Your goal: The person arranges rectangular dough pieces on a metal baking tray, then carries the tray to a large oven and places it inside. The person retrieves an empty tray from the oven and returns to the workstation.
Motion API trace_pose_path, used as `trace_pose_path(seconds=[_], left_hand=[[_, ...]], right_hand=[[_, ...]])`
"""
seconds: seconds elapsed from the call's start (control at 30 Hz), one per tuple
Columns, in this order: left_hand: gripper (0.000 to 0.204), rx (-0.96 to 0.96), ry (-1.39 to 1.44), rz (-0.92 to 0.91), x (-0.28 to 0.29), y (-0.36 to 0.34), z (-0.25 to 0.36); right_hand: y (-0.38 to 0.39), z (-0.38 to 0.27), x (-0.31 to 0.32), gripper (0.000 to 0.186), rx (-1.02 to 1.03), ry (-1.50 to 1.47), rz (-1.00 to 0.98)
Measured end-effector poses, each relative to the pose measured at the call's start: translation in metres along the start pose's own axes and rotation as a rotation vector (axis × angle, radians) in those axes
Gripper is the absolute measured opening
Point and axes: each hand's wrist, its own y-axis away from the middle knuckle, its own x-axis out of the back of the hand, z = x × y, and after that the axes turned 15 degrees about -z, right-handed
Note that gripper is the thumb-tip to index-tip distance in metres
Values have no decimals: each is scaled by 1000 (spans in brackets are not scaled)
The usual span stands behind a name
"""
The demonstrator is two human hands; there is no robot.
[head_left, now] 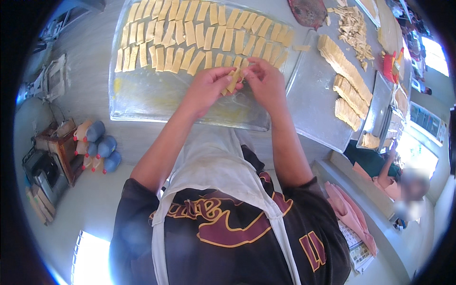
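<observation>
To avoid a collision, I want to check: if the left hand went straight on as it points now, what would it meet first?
Past the dough strip it holds, the left hand would probably meet the right hand first, though depth is unclear.

Blue jugs (pixel 108 146) cluster near a brown cabinet (pixel 61 153), a pink cloth (pixel 350 211) beside printed sheets (pixel 357 251).

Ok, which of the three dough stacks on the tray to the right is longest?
The uppermost stack in view; the middle stack and lowest stack are clearly shorter.
</observation>
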Motion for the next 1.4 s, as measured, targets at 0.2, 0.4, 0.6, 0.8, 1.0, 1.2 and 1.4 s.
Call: trace_pose_path(seconds=[0.2, 0.4, 0.6, 0.8, 1.0, 1.2, 1.4], left_hand=[[37, 57, -126, -112, 7, -1, -7], [42, -108, -132, -132, 13, -4, -13], [46, 61, -265, -106, -46, -41, 0], [40, -59, -509, 126, -109, -61, 22], [37, -113, -431, 317, -192, -100, 12], [38, -134, -364, 386, -249, -109, -2], [39, -57, -393, 474, -263, -99, 3]], right_hand=[[-1, -3, -12, 33, -98, 133, 82], [-2, -8, -10, 30, -92, 111, 84], [12, 17, 35, 26, -94, 120, 74], [-3, 83, 178, 33, -59, 243, 67], [-56, 161, 392, 49, 87, 713, 19], [-82, 167, 433, 50, 102, 715, -410], [-80, 154, 450, 43, 114, 821, -562]])
